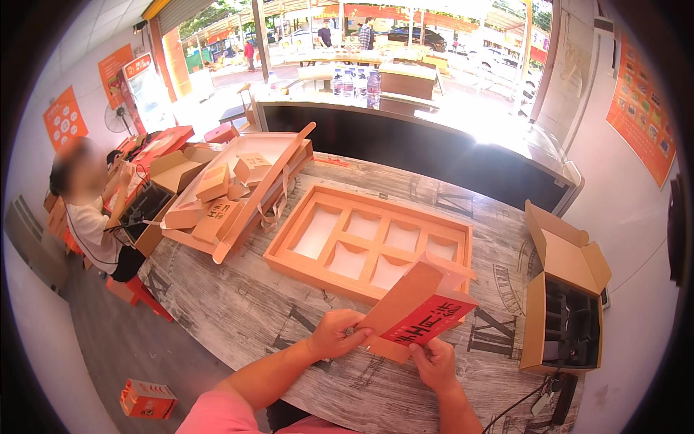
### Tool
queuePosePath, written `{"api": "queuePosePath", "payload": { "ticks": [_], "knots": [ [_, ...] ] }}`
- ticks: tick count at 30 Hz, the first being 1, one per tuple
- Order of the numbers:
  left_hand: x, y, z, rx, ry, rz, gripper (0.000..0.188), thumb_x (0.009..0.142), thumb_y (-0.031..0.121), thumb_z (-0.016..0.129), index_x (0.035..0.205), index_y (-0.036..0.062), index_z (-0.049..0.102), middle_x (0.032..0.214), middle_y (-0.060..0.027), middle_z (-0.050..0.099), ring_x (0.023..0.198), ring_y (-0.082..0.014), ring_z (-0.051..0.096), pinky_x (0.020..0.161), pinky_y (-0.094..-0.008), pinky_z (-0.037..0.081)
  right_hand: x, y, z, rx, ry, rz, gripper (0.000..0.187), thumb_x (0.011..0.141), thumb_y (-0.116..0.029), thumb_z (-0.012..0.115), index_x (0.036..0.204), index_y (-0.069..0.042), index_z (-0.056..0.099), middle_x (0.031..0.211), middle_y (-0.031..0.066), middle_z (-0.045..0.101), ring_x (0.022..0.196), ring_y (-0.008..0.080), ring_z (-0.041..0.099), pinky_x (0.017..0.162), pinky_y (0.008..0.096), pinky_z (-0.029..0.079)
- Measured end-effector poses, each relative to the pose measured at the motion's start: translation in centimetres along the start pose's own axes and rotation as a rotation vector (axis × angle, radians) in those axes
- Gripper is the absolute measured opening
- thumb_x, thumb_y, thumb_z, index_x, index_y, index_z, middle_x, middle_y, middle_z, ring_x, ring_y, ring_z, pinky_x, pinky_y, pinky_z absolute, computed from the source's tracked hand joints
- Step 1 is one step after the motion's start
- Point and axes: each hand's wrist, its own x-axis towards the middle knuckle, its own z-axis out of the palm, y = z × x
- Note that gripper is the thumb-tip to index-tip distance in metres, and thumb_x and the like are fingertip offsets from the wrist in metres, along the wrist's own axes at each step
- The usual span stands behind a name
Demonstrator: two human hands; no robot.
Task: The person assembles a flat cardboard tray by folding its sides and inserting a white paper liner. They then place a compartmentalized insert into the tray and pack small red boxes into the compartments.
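Both hands hold a small folding carton (426,316), brown cardboard with a red printed panel, its flaps standing out at the upper end. My left hand (337,334) pinches its left edge between thumb and fingers. At the lower edge, my right hand (436,367) grips with the thumb on the near face; some fingers are hidden behind the card. Just beyond lies a shallow orange-brown tray (323,277) divided into several compartments with white bottoms. The carton hides part of the tray's near right corner.
Left on the wood-patterned table (238,304) lies a large open box (230,242) holding several small cartons (214,182). An open cardboard box (533,325) with black equipment stands right. A person (90,217) sits far left. A dark panel (405,148) borders the table's far side.
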Motion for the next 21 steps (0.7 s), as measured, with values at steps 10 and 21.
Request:
{"api": "queuePosePath", "payload": {
  "ticks": [10,21],
  "knots": [
    [0.0,0.06,-0.08,-0.011,-0.006,0.014,0.013,0.091,0.007,0.08,0.103,0.0039,0.077,0.081,-0.0076,0.073,0.072,-0.0255,0.07,0.065,-0.0357,0.052,0.06,-0.17,-0.03,-0.01,-0.006,-0.002,0.01,0.099,-0.004,0.072,0.106,0.003,0.074,0.081,0.0097,0.075,0.072,0.0094,0.067,0.064,0.0289,0.055],
    [-0.17,-0.18,-0.2,-0.017,-0.001,0.002,0.013,0.092,0.008,0.08,0.104,0.0036,0.077,0.082,-0.0102,0.072,0.071,-0.0272,0.07,0.066,-0.0363,0.052,0.04,-0.39,-0.06,-0.017,-0.022,-0.009,0.011,0.098,-0.003,0.073,0.107,0.003,0.074,0.082,0.0091,0.074,0.072,0.0093,0.067,0.064,0.0283,0.055]
  ]
}}
